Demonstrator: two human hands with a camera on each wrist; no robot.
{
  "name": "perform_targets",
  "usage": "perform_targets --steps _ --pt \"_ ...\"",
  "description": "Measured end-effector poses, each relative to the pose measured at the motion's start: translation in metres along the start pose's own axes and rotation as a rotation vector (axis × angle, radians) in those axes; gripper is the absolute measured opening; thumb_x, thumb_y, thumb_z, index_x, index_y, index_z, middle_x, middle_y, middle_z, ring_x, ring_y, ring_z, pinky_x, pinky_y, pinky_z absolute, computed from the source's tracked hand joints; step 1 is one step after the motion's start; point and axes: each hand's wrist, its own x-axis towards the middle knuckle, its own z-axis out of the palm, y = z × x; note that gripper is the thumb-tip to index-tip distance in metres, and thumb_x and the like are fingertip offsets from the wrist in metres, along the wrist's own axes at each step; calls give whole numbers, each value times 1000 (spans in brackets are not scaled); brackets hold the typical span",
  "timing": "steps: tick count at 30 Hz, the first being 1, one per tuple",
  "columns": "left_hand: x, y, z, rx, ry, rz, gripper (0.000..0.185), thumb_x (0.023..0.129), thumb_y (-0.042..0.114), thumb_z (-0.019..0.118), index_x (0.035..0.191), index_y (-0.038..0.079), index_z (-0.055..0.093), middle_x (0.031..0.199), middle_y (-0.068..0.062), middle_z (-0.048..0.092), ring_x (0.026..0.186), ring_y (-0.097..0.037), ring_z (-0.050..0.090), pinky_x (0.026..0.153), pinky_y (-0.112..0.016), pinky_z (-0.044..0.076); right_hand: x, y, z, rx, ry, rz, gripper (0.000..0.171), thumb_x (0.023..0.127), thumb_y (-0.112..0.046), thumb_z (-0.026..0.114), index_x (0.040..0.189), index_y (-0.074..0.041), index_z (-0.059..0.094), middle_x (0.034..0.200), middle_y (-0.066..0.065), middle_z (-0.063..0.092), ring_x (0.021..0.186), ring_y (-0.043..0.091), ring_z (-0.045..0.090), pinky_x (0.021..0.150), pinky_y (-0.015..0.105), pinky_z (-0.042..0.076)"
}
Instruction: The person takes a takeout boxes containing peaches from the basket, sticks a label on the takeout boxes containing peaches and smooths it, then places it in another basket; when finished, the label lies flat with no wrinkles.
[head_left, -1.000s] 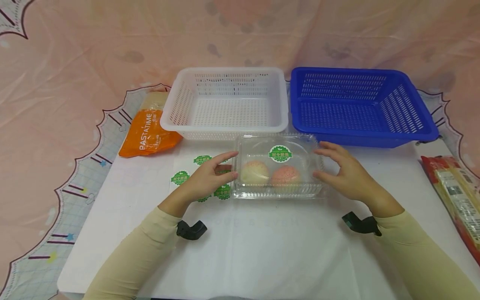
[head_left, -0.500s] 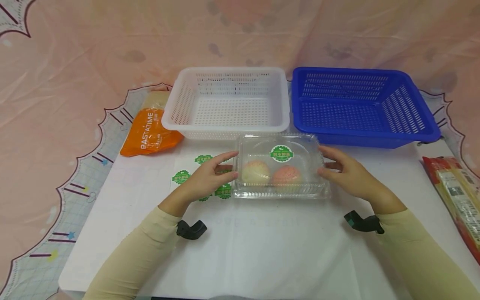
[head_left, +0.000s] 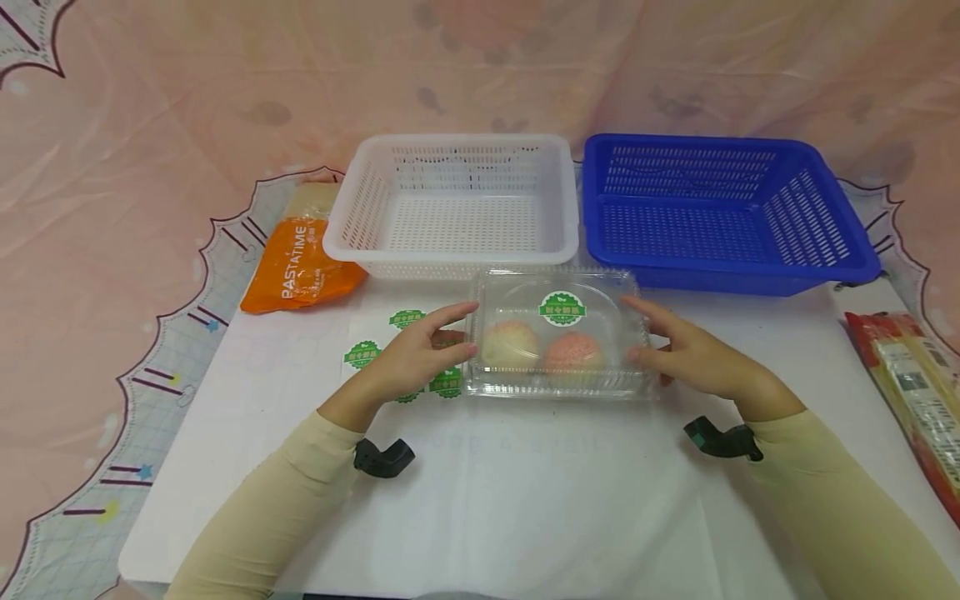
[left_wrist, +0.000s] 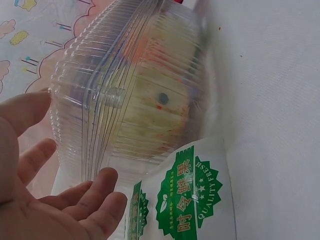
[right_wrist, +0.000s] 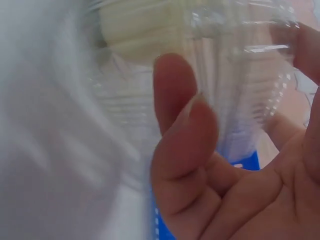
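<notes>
A clear plastic box [head_left: 557, 333] sits on the white table [head_left: 525, 500], just in front of the white basket [head_left: 453, 204] and near the blue basket [head_left: 720, 208]. Its lid is down and bears a round green sticker [head_left: 562, 308]; inside lie two peaches [head_left: 542, 347], side by side. The left hand [head_left: 416, 354] is at the box's left end — thumb near the top edge, fingertips against the side wall; the fingers are only gently bent, and the left wrist view shows them relaxed beside the ribbed wall rather than curled round it. The right hand [head_left: 693, 354] is at the box's right end, fingertips touching the wall and thumb up near the lid; the right wrist view is blurred, but the fingers appear loosely bent against the plastic, not clenched. A sheet of green stickers [head_left: 405, 350] lies on the table under the left hand. An orange packet [head_left: 300, 267] lies left of the white basket, and a long red-edged packet [head_left: 911, 392] lies at the table's right edge — well apart from the box.
</notes>
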Motion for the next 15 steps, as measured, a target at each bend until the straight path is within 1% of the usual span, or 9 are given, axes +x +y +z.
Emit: perform_targets --steps 1,3,4,8,11,13,15 --pt "0 0 0 3 0 -3 64 97 22 68 155 19 40 156 -5 38 130 -29 52 101 -48 48 1 0 1 13 -5 -3 79 100 -24 64 162 -20 16 153 35 25 85 32 63 64 39 55" --pt "0 0 -1 6 1 -9 64 97 22 68 155 20 40 154 -6 41 128 -28 53 99 -46 49 2 0 3 34 -5 -9 79 100 -23 64 161 -19 16 155 36 21 89 33 64 61 40 56" --pt "0 0 -1 7 1 -13 64 97 22 68 155 20 40 153 -6 42 127 -27 54 98 -45 50 2 -1 4 38 -1 -10 78 100 -23 64 161 -19 16 155 35 21 93 34 64 62 40 56" --pt "0 0 -1 4 -3 -26 64 97 22 69 155 21 40 146 -10 49 123 -25 57 93 -41 52 2 1 7 50 28 -15 73 100 -21 63 160 -18 21 150 30 31 107 38 62 72 40 55" --pt "1 0 0 -9 -7 -37 64 97 21 69 154 21 40 143 -13 51 122 -26 58 92 -41 53 3 3 10 67 46 -26 70 100 -20 63 158 -17 24 146 26 36 112 42 59 78 41 54" --pt "1 0 0 -19 -9 -42 64 97 20 69 154 21 40 143 -14 51 122 -26 58 91 -41 53 3 4 11 67 56 -34 68 101 -20 62 157 -15 25 144 25 35 114 44 57 79 43 54" --pt "1 0 0 -26 -8 -39 64 97 19 69 154 21 41 148 -15 46 124 -28 57 94 -42 53 4 5 11 65 61 -39 66 101 -20 61 157 -15 25 141 26 36 115 45 56 80 44 53"
